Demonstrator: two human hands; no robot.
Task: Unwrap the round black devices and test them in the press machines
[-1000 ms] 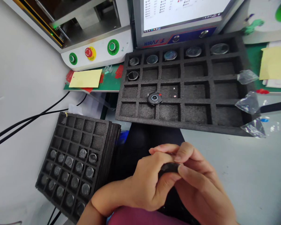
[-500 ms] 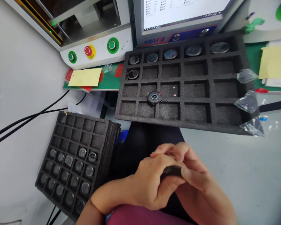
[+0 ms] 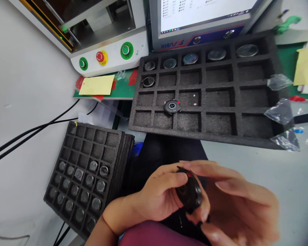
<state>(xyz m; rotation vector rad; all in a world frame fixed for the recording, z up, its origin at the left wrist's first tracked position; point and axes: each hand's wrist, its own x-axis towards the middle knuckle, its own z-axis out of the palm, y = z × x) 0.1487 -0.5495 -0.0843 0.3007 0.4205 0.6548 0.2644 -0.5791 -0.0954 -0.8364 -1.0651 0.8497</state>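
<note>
The left hand (image 3: 164, 193) pinches a black round watch (image 3: 189, 192), with its thumb by a red spot on the watch. The watch is tipped up on its side, above the person's lap. The right hand (image 3: 242, 201) is bent around the other side of the watch, with its thumb and fingers apart. It is blurry there, so it may be touching the watch, but I can't tell for sure. Past the hands is a big black foam tray (image 3: 218, 111) full of square holes. Its far row has five round things, one in each hole, and the next row has one in the left hole. Another watch (image 3: 172, 107) lies on top of the tray's thin walls, face down, with a red dot on its back. On the left, a small foam tray (image 3: 91, 140) sits on a pile of trays, with lots of round things in its nearer holes. A yellow paper (image 3: 97, 85) is on the green worktop (image 3: 123, 89), just below the machine's buttons (image 3: 102, 57).
</note>
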